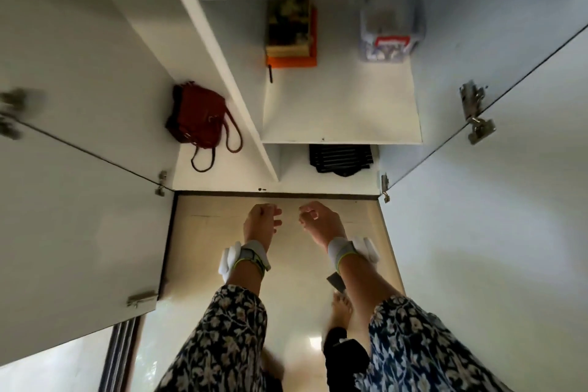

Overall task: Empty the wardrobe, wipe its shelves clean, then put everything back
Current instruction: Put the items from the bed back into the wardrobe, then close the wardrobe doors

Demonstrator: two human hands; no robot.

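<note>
Both hands hang empty in front of the open wardrobe [343, 134], over the pale floor just short of its bottom edge. The left hand [261, 223] and the right hand [319, 222] each have the fingers loosely curled, gripping nothing and touching nothing, and they sit close together near the centre line.

Nothing looks cleared yet: 4 things show inside. A brown bag [198, 116] stands in the tall left compartment, its straps trailing toward the front. A folded dark striped garment [341, 158] lies on the lowest right shelf. On the shelf above, well back, sit a stack of books [290, 33] on an orange base and a clear plastic container [390, 32] (its contents too blurred to name).

The relation that matters is this: the striped garment lies straight ahead of the hands, slightly to the right, and is the nearest item, tucked under the overhanging shelf board. Its long axis runs side to side, across the reach, so I judge it suits a 2-handed lift, with the right hand a little closer. The bag lies ahead and to the left, beyond the vertical divider [235, 86], so the left hand is the natural one for it. The books and container are farthest and would need a deeper reach
</note>
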